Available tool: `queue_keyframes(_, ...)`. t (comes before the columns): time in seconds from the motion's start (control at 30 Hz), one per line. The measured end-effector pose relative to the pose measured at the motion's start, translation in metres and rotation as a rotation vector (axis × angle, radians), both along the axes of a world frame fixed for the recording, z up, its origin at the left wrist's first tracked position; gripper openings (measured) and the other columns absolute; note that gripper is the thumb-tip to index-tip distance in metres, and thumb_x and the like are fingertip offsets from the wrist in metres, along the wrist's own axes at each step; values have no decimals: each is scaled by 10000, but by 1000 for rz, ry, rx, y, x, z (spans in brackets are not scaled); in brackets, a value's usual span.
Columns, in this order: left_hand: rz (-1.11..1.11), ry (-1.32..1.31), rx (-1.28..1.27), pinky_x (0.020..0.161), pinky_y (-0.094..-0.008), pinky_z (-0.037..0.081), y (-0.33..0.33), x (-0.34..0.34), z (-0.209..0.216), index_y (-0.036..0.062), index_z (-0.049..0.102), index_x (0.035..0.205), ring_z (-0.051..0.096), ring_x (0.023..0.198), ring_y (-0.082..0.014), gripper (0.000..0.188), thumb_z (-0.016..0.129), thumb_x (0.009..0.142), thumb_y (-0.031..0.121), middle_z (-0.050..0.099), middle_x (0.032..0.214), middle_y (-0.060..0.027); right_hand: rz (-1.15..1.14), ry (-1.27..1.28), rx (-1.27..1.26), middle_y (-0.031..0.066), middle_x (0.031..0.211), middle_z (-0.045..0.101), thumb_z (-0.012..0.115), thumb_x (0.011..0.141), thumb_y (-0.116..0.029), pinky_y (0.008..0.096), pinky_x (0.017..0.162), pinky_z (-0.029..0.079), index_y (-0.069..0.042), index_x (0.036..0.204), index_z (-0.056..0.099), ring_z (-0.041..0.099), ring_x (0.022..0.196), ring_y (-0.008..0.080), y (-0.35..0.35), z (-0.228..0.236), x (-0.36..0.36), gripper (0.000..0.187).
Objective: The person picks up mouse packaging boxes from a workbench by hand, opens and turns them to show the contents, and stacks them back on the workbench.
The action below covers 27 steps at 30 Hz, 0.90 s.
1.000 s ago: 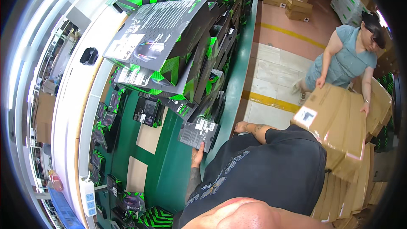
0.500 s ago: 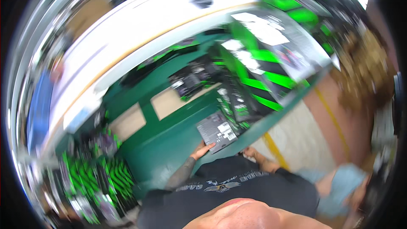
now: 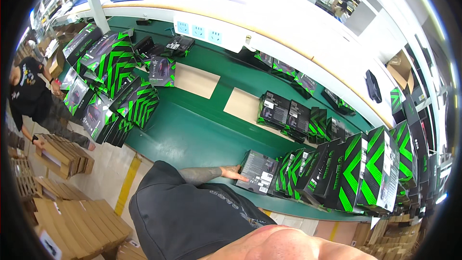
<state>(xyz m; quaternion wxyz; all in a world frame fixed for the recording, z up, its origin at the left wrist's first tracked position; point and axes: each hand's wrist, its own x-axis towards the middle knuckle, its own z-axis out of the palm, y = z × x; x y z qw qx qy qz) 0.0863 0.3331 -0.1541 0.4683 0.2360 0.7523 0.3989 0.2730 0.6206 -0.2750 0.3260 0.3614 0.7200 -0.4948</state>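
The dark grey, flat rectangular cardboard box [image 3: 258, 172] is at the left end of a row of upright black cardboard boxes with bright green chevrons [image 3: 351, 175], its right side against or just beside the row's first box. Under both runs a long, smooth green surface [image 3: 185, 132]. Beyond the row, a long white shelf with a wood-coloured edge [image 3: 288, 14] spans above the surface. Well to the left of the row rises a heaped pile of black-and-green boxes [image 3: 115, 62]. Beyond the row and to its left, a white power strip with pale blue sockets [image 3: 207, 33] sits along the shelf's front.

The dark grey box turns one broad, tilted face upward, matte and plain beside the row's bright green stripes. The left hand [image 3: 233, 172] grips its edge on the side away from the row, thumb laid over the face. The right hand is out of sight, so its state cannot be told. On the face, fine pale print fills much of the upper part; a dark, rounded product picture with a reddish tint lies toward the row. Below it are white label patches, one apparently a barcode, and beside them tiny pale symbols. The lettering is too small to read.
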Motion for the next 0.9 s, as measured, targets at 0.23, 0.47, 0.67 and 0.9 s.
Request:
queue_keyframes(0.23, 7, -22, 32, 1146, -382, 264, 2, -2, -12, -152, 190, 1413, 305, 1379, -398, 1294, 602, 649, 809, 310, 1446, -337, 12, 8, -6, 83, 727, 639, 564, 878, -282, 320, 476, 495, -59, 1078, 644, 590, 566, 171, 2, 2, -7, 310)
queue_keyframes(0.47, 91, -27, -31, 1161, -399, 231, 0, -13, -21, -86, 236, 1451, 273, 1405, -350, 1129, 474, 787, 795, 296, 1492, -260, 60, 64, 10, 87, 740, 645, 603, 870, -312, 316, 495, 500, -32, 1081, 635, 604, 594, 169, 1, -3, 15, 352)
queue_keyframes(0.67, 805, 20, 112, 804, -312, 471, -13, -116, -31, -23, 582, 1173, 592, 935, -200, 772, 530, 855, 679, 629, 1106, -123, 16, 50, 21, 91, 750, 651, 637, 862, -337, 312, 511, 505, -9, 1083, 628, 615, 617, 167, -12, -2, 41, 396)
queue_keyframes(0.9, 932, -29, 160, 1036, -396, 378, 38, -268, -16, -94, 516, 1268, 521, 1211, -322, 909, 443, 860, 714, 566, 1269, -254, -111, 46, -1, 95, 763, 658, 676, 854, -367, 308, 529, 510, 18, 1086, 619, 629, 644, 165, -27, 9, 52, 453)
